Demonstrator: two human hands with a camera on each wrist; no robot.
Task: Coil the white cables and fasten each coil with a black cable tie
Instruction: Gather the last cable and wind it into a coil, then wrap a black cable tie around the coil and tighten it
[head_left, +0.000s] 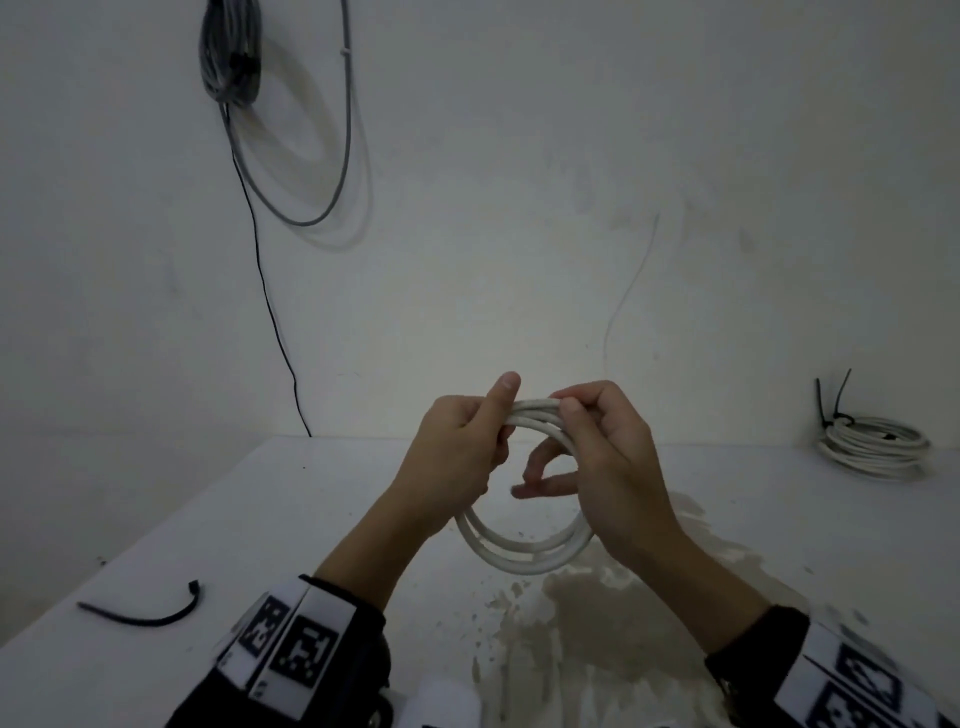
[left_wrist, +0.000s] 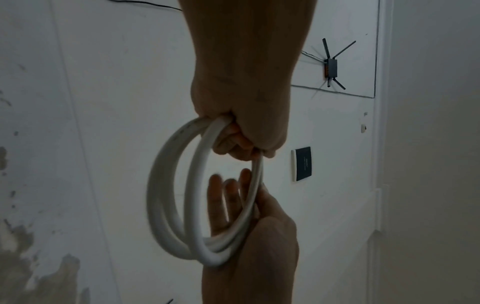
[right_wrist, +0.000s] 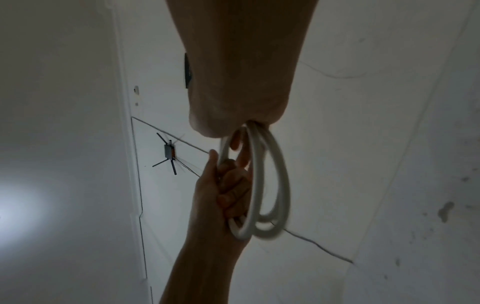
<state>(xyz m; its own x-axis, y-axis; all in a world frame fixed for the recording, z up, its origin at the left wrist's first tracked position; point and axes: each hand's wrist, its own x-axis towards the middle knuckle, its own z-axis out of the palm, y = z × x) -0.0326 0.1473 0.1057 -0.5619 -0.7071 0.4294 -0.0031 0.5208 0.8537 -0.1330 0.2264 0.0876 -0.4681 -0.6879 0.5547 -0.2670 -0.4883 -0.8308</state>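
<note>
Head view showed the left hand and right hand both gripping a smooth, round white coil above the table; a black tie lay left. No writing was legible.

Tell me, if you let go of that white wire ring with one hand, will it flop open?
Probably it would spring loose: the white cable coil has no tie yet, and its loops already spread apart at the bottom. It looks fairly stiff, keeping a round shape between the left hand and right hand.
</note>
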